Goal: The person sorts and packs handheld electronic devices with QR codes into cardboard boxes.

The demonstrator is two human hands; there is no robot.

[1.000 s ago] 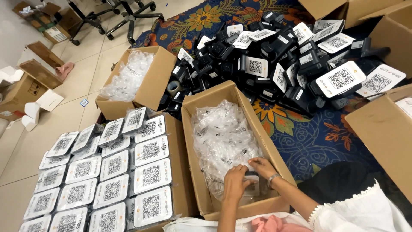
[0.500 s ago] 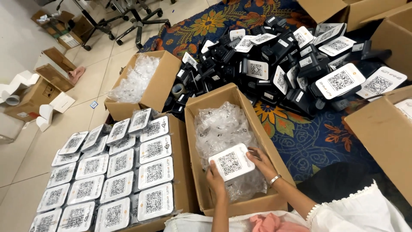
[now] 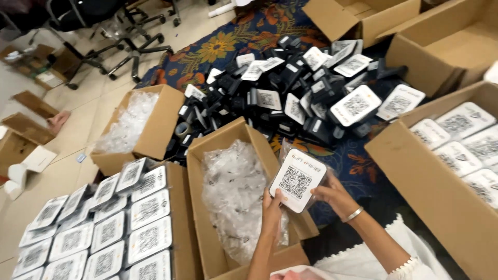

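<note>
My left hand and my right hand both hold a white square-cornered device with a black code pattern on its face, wrapped in a clear plastic bag. I hold it above the right edge of an open cardboard box filled with crumpled clear plastic bags. A silver bangle sits on my right wrist.
A pile of black devices with white coded faces lies on the patterned rug beyond. Rows of white devices fill a box at left. Another box of plastic bags stands far left; a box with white devices is at right. Office chairs stand behind.
My hands have lifted the white device out of the box of plastic bags and carried it right, over the box's edge. The camera view shifted to the right.
</note>
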